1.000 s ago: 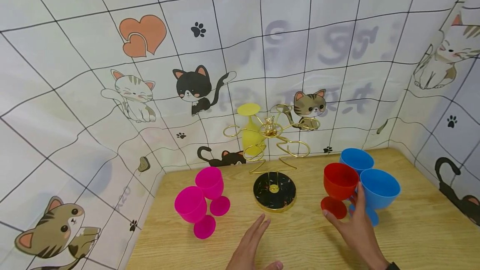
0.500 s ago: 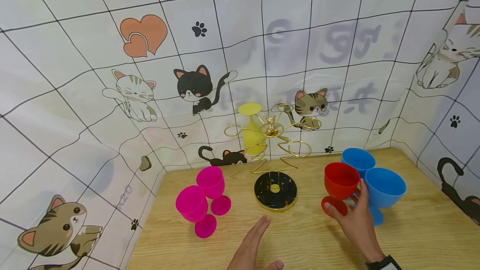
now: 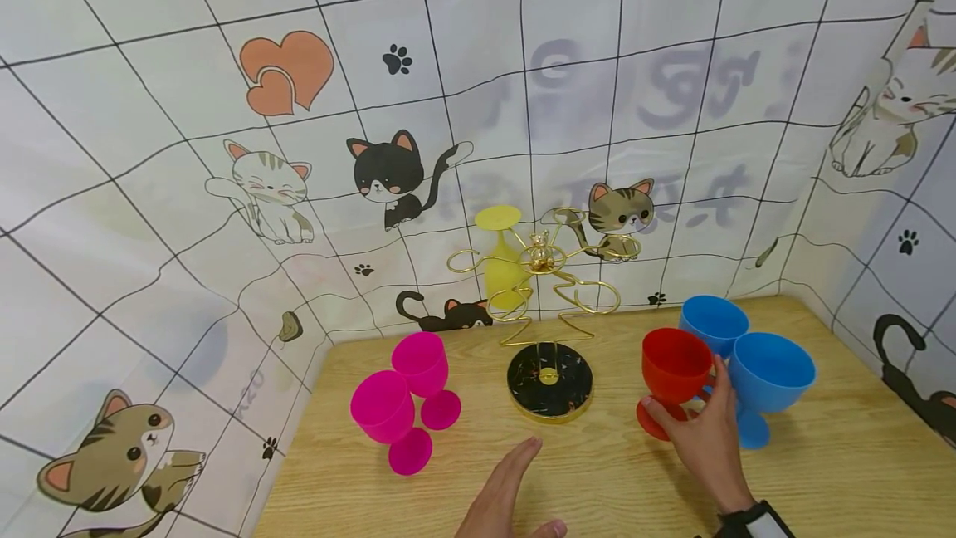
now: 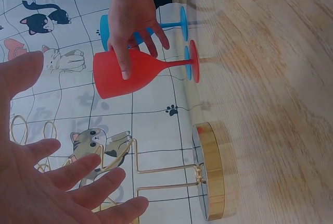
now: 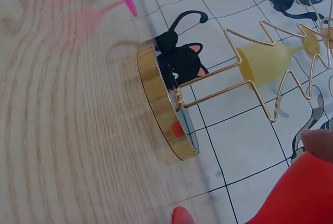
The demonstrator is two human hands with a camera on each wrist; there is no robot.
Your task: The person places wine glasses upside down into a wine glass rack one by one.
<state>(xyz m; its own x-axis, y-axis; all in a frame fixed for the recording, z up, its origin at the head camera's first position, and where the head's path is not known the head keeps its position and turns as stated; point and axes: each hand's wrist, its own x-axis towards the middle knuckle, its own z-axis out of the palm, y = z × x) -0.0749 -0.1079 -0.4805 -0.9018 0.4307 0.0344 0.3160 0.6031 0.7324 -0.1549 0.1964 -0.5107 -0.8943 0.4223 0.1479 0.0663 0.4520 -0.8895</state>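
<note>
My right hand (image 3: 709, 447) grips a red plastic goblet (image 3: 672, 359), thumb on the near side and fingers around its far right side. In the left wrist view the red goblet (image 4: 122, 73) is upright with the hand around its bowl. Two blue goblets (image 3: 773, 372) (image 3: 713, 322) stand just right of and behind it. My left hand (image 3: 496, 492) hovers in front of the rack, holding nothing; in the left wrist view its fingers (image 4: 86, 169) are spread. A gold wire goblet rack (image 3: 548, 380) with a round black base stands mid-table, a yellow goblet (image 3: 505, 272) hanging upside down in it.
Two pink goblets (image 3: 382, 407) (image 3: 420, 365) stand upright on the left of the wooden table (image 3: 597, 488). A wall sheet (image 3: 478, 106) printed with cats and grid lines encloses the back and both sides.
My right hand has taken a firmer hold of the red goblet and shifted it slightly left, toward me. The front blue goblet has moved a little right. My left hand stays nearly still.
</note>
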